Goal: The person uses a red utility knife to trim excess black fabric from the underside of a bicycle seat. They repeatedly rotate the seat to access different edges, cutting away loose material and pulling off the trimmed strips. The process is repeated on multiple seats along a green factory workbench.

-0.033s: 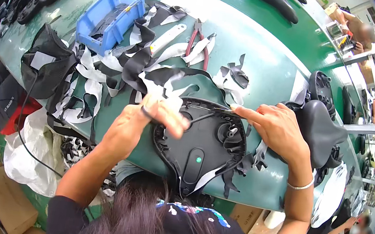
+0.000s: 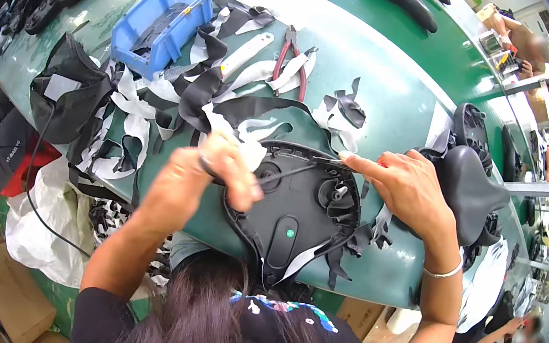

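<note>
A black bicycle saddle (image 2: 316, 223) lies underside up at the table's near edge, its narrow nose toward me. My left hand (image 2: 207, 173), blurred by motion, is closed on the end of a thin dark strip (image 2: 288, 175) stretched across the saddle's underside to its far rim. My right hand (image 2: 409, 183) is closed around a tool with a thin metal blade (image 2: 327, 160), whose tip lies at the saddle's far right rim. A bit of red shows between the fingers; most of the tool is hidden. A white piece (image 2: 252, 154) sits beside my left hand.
Black and white offcuts (image 2: 196, 101) litter the table around a blue bin (image 2: 124, 45), red-handled pliers (image 2: 283, 60) and a white-handled tool (image 2: 245, 54). Another saddle (image 2: 465, 191) stands to the right. A black bag (image 2: 68, 90) with a cord lies left. Co-workers are at both sides.
My left hand has moved slightly left and toward me, its fingers curling more, with the dark strip still in it. My right hand has hardly moved.
</note>
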Action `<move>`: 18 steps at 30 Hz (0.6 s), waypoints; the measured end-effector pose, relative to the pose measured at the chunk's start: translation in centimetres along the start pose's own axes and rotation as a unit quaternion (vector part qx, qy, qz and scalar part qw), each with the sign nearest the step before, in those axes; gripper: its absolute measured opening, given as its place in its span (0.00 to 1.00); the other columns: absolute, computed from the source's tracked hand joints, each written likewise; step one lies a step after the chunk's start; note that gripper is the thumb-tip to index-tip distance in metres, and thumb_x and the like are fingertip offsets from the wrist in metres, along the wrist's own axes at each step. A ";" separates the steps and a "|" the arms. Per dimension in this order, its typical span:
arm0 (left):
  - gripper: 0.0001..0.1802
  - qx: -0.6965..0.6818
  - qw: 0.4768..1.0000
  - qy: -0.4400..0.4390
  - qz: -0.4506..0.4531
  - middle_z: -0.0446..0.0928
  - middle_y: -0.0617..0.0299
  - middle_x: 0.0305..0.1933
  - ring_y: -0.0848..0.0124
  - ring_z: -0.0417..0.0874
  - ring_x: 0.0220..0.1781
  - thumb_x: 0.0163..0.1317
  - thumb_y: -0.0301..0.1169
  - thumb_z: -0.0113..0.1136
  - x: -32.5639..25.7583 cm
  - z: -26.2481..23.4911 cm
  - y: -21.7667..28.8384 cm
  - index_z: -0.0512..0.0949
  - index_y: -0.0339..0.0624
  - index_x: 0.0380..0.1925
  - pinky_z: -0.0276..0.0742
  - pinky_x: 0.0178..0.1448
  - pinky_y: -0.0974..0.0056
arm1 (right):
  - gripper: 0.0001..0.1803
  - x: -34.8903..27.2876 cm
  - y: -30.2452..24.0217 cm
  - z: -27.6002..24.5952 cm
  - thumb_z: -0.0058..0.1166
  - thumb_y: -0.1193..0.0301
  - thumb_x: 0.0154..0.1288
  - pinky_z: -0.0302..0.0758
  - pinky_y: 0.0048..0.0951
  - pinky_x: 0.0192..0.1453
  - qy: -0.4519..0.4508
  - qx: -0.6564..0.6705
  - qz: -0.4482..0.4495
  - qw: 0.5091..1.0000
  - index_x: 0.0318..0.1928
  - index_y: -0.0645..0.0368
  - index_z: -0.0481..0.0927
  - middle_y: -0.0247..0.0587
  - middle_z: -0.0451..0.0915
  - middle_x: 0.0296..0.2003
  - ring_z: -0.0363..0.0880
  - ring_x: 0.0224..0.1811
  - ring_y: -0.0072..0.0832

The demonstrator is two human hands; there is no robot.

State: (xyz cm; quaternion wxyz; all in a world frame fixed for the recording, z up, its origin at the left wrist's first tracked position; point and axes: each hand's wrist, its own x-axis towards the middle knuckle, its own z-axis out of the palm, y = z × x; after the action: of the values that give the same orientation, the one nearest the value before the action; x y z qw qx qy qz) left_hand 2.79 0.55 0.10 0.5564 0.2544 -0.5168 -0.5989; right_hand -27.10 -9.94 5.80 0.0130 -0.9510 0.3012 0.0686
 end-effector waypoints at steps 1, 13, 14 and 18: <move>0.28 -0.067 0.997 0.005 0.025 0.76 0.56 0.30 0.65 0.77 0.41 0.75 0.44 0.31 -0.2 -0.6 0.8 0.74 0.35 0.30 0.67 0.59 0.57 | 0.22 -0.4 -0.3 -0.1 0.54 0.70 0.61 0.66 0.34 0.33 -0.002 -0.006 0.005 1.000 0.57 0.38 0.76 0.34 0.71 0.21 0.71 0.23 0.32; 0.15 0.603 0.773 0.032 -0.193 0.80 0.56 0.37 0.68 0.80 0.36 0.61 0.28 0.58 8.3 -5.3 4.9 0.74 0.35 0.48 0.76 0.38 0.68 | 0.27 -6.2 -5.9 -0.3 0.53 0.70 0.62 0.66 0.38 0.21 -0.021 0.015 0.172 0.985 0.63 0.50 0.69 0.40 0.72 0.16 0.73 0.16 0.39; 0.14 0.738 0.665 0.012 0.119 0.81 0.54 0.36 0.69 0.82 0.34 0.61 0.31 0.59 6.3 -6.6 1.4 0.75 0.36 0.44 0.76 0.35 0.69 | 0.27 -6.4 -5.7 -0.6 0.53 0.70 0.62 0.66 0.38 0.21 -0.019 0.044 0.170 0.984 0.63 0.50 0.69 0.40 0.72 0.16 0.73 0.16 0.39; 0.36 0.279 0.824 -0.162 -0.466 0.82 0.51 0.42 0.66 0.85 0.36 0.53 0.50 0.69 -0.2 -0.7 -0.6 0.73 0.30 0.51 0.82 0.39 0.60 | 0.26 -6.1 -4.0 -0.1 0.52 0.70 0.62 0.67 0.40 0.23 -0.024 0.129 0.163 0.978 0.62 0.52 0.69 0.44 0.75 0.18 0.75 0.19 0.42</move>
State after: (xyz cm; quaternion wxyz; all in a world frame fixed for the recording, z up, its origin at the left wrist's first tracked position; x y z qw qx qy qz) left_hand 3.26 0.40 -0.73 0.0242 0.5092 -0.5643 -0.6494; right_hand -29.70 -3.18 6.67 0.1314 -0.8778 0.4577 0.0527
